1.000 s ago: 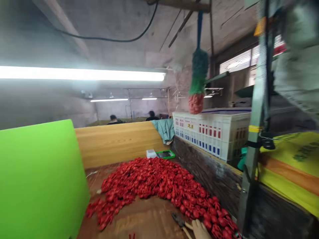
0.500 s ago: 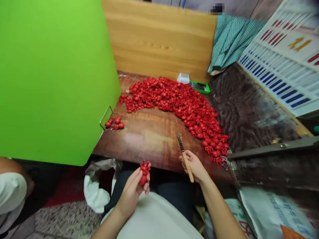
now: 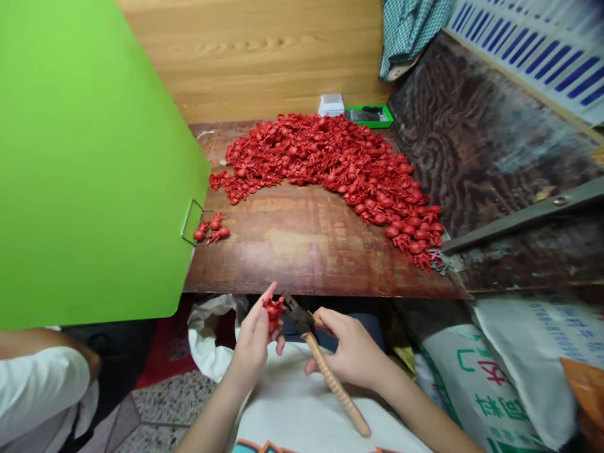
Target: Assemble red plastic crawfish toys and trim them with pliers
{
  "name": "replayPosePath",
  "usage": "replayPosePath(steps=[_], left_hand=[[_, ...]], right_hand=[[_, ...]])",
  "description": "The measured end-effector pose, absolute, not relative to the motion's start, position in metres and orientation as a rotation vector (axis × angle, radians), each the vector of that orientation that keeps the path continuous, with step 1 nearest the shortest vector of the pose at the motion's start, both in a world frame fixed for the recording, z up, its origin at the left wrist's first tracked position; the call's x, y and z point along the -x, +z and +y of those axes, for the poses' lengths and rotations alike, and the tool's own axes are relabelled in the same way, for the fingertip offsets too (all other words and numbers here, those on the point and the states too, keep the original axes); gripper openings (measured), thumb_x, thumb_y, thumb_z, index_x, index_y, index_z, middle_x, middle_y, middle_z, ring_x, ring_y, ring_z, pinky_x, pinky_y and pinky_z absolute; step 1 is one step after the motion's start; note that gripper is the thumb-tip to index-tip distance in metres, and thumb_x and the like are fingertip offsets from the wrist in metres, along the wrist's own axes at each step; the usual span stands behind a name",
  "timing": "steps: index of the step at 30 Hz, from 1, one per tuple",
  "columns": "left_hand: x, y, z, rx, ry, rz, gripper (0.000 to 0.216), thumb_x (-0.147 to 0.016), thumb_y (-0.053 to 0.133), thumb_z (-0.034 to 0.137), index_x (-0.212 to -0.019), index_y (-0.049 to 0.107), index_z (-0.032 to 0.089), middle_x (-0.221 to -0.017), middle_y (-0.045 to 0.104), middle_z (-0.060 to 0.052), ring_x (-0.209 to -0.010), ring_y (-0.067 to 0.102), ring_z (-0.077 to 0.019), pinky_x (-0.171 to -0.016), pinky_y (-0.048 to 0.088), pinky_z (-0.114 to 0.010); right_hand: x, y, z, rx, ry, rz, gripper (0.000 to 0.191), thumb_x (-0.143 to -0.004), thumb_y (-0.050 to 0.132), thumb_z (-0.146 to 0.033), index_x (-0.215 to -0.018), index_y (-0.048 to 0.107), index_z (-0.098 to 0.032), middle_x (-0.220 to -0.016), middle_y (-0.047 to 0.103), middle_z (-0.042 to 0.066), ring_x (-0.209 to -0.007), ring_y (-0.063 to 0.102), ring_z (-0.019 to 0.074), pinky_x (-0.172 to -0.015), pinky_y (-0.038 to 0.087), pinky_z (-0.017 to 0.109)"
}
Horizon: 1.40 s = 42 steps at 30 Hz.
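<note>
- Left hand [image 3: 252, 343]: fingers curled closed, gripping a small red moulded piece [image 3: 272, 313] just below the front edge of the wooden bench [image 3: 325, 288].
- Right hand [image 3: 346, 355]: fingers wrapped around a ribbed wooden-handled knife [image 3: 333, 384], its long axis slanting up-left, blade at the piece; contact appears likely, though unclear.
- Red moulded pile [image 3: 325, 163]: well beyond the edge.
- Green board [image 3: 94, 163]: bounds the left.

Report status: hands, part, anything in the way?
Left hand gripping small red part. Right hand holding wooden-handled knife, blade at the part. Red pile ahead on bench, green board to the left.
</note>
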State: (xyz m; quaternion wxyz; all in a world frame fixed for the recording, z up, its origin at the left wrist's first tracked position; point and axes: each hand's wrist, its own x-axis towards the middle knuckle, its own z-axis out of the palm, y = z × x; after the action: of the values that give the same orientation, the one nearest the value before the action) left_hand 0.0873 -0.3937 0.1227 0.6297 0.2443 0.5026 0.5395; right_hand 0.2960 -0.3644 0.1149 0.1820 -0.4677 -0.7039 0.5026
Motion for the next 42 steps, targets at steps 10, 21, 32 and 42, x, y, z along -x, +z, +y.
replayPosePath(steps=[10,21,32,42], left_hand=[[-0.072,0.146,-0.402,-0.666,1.027,1.169,0.079,-0.093,0.061,0.074,-0.151,0.059,0.019,-0.07,0.047,0.003,-0.055,0.041,-0.0105,-0.04,0.047,-0.021],[-0.102,0.158,-0.403,-0.741,1.194,1.225,0.062,-0.091,0.069,0.068,-0.126,0.073,0.017,-0.065,0.041,0.005,-0.051,0.031,-0.0078,-0.039,0.037,-0.018],[-0.106,0.161,-0.4,-0.835,1.16,1.254,0.059,-0.094,0.065,0.066,-0.124,0.076,0.016,-0.065,0.05,0.003,-0.048,0.039,-0.0081,-0.04,0.036,-0.02],[-0.109,0.164,-0.394,-1.363,1.186,1.413,0.039,-0.099,0.065,0.05,-0.114,0.081,0.018,-0.091,0.073,-0.01,-0.081,0.066,-0.0233,-0.072,0.053,-0.032]], right_hand=[[-0.295,0.133,-0.357,1.114,1.309,-2.044,0.052,-0.068,0.092,-0.06,-0.089,0.063,-0.022,-0.087,0.065,-0.002,-0.076,0.057,0.017,-0.065,0.036,0.027],[-0.306,0.136,-0.367,0.882,1.55,-1.984,0.011,-0.102,0.053,-0.026,-0.109,0.06,-0.022,-0.103,0.063,0.004,-0.09,0.06,0.0182,-0.081,0.048,0.03],[-0.305,0.118,-0.376,0.934,1.573,-1.879,0.018,-0.105,0.048,-0.03,-0.109,0.063,-0.02,-0.097,0.065,0.005,-0.087,0.06,0.019,-0.078,0.05,0.031],[-0.284,0.129,-0.397,1.216,1.371,-1.859,0.043,-0.096,0.065,-0.027,-0.137,0.052,-0.022,-0.124,0.063,0.012,-0.115,0.06,0.028,-0.102,0.05,0.046]])
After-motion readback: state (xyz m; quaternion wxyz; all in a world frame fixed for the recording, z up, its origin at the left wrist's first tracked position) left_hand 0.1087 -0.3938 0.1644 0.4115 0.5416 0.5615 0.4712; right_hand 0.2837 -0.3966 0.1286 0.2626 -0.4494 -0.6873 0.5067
